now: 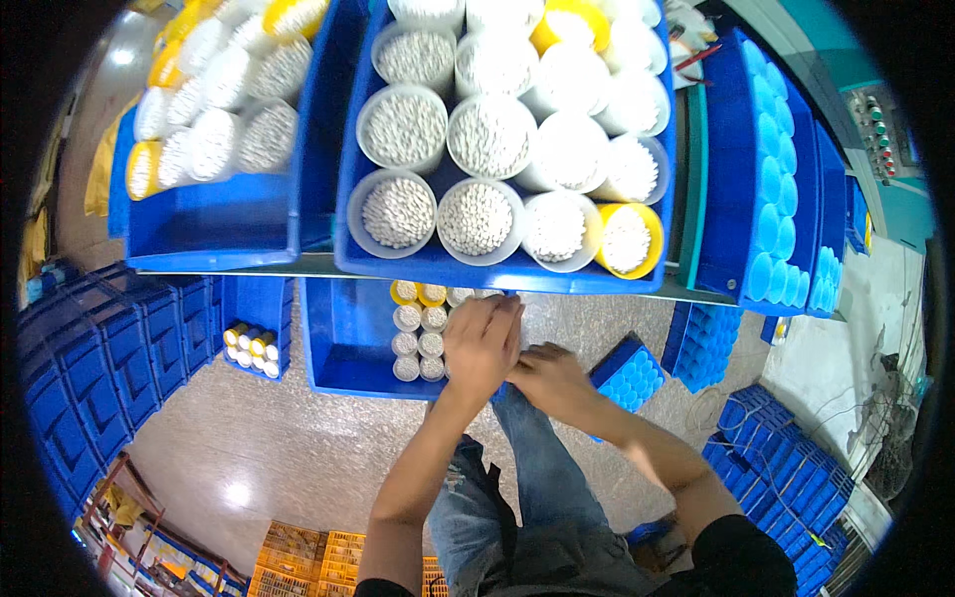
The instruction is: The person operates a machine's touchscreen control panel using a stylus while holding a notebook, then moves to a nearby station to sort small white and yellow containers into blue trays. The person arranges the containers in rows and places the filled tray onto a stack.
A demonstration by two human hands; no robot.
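Below the shelf edge, a blue plastic crate [351, 366] holds rows of white and yellow cups [406, 317] packed with small white sticks. My left hand [481, 339] lies over the right part of this crate, its fingers near the crate's right wall. Close beside it, my right hand [548, 373] has its fingers curled by the same wall. Both hands are slightly blurred, and whether they grip the wall or something small is hidden. Above them, a larger-looking blue crate [448, 272] on the shelf carries many cups [475, 216] of the same sticks.
Another blue crate [216, 260] of filled cups stands at upper left. Light-blue cups [768, 224] fill crates at right, and a small crate [630, 373] of them is on the floor. Blue crates are stacked at left [112, 358] and lower right [783, 470]. Orange crates [298, 552] lie below.
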